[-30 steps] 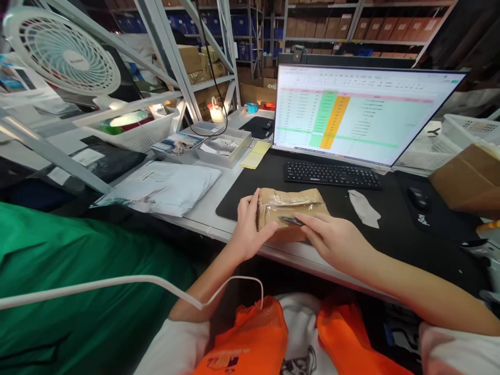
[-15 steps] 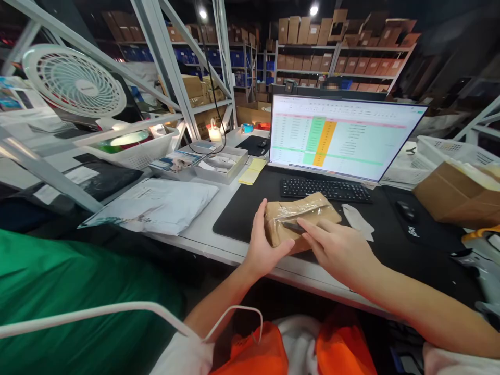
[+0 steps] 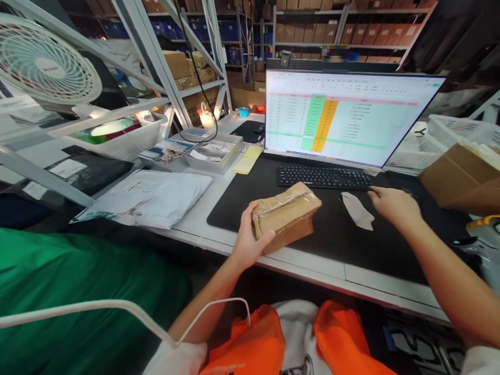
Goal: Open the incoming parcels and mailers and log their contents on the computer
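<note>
My left hand (image 3: 249, 238) grips the left end of a small brown cardboard box (image 3: 289, 214), thumb on the near side and fingers behind. The box is tilted, with clear tape along its top and a torn lower flap on its right. Off to the right, my right hand (image 3: 396, 208) is closed, with its fingertips by the right end of the black keyboard (image 3: 324, 177). Anything it holds is hidden. A crumpled white paper strip (image 3: 357, 210) lies on the black desk mat (image 3: 332, 237) between the box and that hand.
Behind the keyboard stands a monitor (image 3: 347, 117) showing a spreadsheet. To the left lie a white mailing bag (image 3: 148, 198), yellow notes (image 3: 249, 159) and a grey open box (image 3: 219, 164). A brown carton (image 3: 461, 177) and white baskets (image 3: 464, 133) occupy the right side.
My right hand has left the box and moved right, to the keyboard's end. The thin dark tool it held against the tape no longer shows. My left hand still holds the box, now tilted differently.
</note>
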A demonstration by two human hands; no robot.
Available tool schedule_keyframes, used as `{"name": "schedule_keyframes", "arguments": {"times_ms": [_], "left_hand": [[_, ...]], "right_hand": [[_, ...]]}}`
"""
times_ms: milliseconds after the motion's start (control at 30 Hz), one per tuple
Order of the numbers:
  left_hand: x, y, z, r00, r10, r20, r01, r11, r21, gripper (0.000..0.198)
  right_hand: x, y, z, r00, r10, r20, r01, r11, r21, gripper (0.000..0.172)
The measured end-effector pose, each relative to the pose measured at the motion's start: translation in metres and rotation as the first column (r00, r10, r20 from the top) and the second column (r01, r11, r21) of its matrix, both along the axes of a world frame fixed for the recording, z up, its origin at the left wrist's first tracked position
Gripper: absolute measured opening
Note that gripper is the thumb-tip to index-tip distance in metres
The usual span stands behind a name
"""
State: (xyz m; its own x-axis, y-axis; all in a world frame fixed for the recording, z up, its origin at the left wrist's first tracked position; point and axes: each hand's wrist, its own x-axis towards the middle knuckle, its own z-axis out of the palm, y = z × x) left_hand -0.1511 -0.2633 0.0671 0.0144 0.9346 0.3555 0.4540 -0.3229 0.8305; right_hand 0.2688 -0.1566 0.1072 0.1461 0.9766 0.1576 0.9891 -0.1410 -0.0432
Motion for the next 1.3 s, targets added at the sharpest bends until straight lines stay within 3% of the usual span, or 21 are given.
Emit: {"name": "schedule_keyframes", "arguments": {"times_ms": [100,200,267,300,333,400,433,467,533,667,767,867,933,1033,1133,1200,1233,1300], "left_hand": [[-0.012,0.003,0.038,0.972,-0.016,-0.233,0.011,1.000,-0.023,0.073],[-0.001,0.016,0.084,0.836,-0.075,-0.543,0.061,0.997,-0.043,0.047],[0.014,0.032,0.109,0.709,-0.153,-0.688,0.124,0.988,-0.092,0.044],[0.021,0.040,0.117,0.650,-0.186,-0.737,0.139,0.982,-0.125,0.045],[0.028,0.048,0.122,0.593,-0.209,-0.778,0.146,0.978,-0.151,0.046],[0.039,0.059,0.124,0.489,-0.215,-0.845,0.151,0.975,-0.160,0.050],[0.043,0.061,0.122,0.436,-0.205,-0.876,0.172,0.975,-0.142,0.051],[0.045,0.061,0.118,0.387,-0.189,-0.903,0.207,0.972,-0.115,0.049],[0.047,0.059,0.111,0.318,-0.155,-0.935,0.268,0.961,-0.069,0.041],[0.036,0.063,0.113,0.333,-0.177,-0.926,0.228,0.968,-0.103,0.039],[0.023,0.085,0.129,0.406,-0.334,-0.851,0.316,0.925,-0.213,0.039],[0.013,0.117,0.139,0.479,-0.613,-0.628,0.503,0.778,-0.376,0.035],[0.011,0.137,0.136,0.543,-0.718,-0.435,0.518,0.694,-0.500,0.034],[0.010,0.160,0.124,0.642,-0.760,-0.098,0.526,0.531,-0.664,0.027],[0.008,0.173,0.118,0.650,-0.743,0.160,0.593,0.364,-0.718,0.024],[0.008,0.176,0.123,0.646,-0.751,0.141,0.589,0.372,-0.717,0.024],[0.011,0.175,0.127,0.638,-0.768,0.056,0.573,0.425,-0.700,0.023],[0.024,0.171,0.136,0.590,-0.770,-0.243,0.542,0.601,-0.588,0.017]], "right_hand": [[0.025,0.022,-0.029,0.995,0.088,-0.054,-0.094,0.988,-0.121,0.042],[0.008,0.030,-0.053,0.982,0.188,-0.004,-0.186,0.968,-0.169,0.036],[-0.018,0.026,-0.056,0.958,0.278,0.066,-0.277,0.961,-0.020,0.036],[-0.034,0.019,-0.052,0.926,0.369,0.076,-0.376,0.918,0.128,0.036],[-0.050,0.010,-0.046,0.870,0.486,0.078,-0.486,0.821,0.300,0.037],[-0.085,-0.015,-0.029,0.686,0.721,0.104,-0.625,0.509,0.592,0.035],[-0.103,-0.027,-0.021,0.588,0.796,0.145,-0.655,0.364,0.662,0.032],[-0.120,-0.038,-0.014,0.503,0.844,0.185,-0.684,0.258,0.682,0.032],[-0.149,-0.052,-0.009,0.394,0.890,0.229,-0.741,0.160,0.652,0.039],[-0.177,-0.052,-0.021,0.400,0.874,0.276,-0.770,0.157,0.619,0.050],[-0.176,-0.048,-0.029,0.414,0.864,0.286,-0.765,0.159,0.625,0.052],[-0.169,-0.053,-0.029,0.385,0.870,0.307,-0.791,0.140,0.596,0.054],[-0.165,-0.057,-0.029,0.376,0.871,0.315,-0.800,0.133,0.585,0.055],[-0.162,-0.059,-0.031,0.389,0.862,0.324,-0.796,0.138,0.589,0.060],[-0.162,-0.053,-0.034,0.397,0.855,0.334,-0.790,0.133,0.599,0.066],[-0.162,-0.046,-0.036,0.392,0.855,0.340,-0.787,0.120,0.605,0.068],[-0.162,-0.043,-0.036,0.388,0.854,0.346,-0.787,0.111,0.607,0.068],[-0.161,-0.036,-0.037,0.385,0.851,0.358,-0.787,0.100,0.609,0.068]]}}
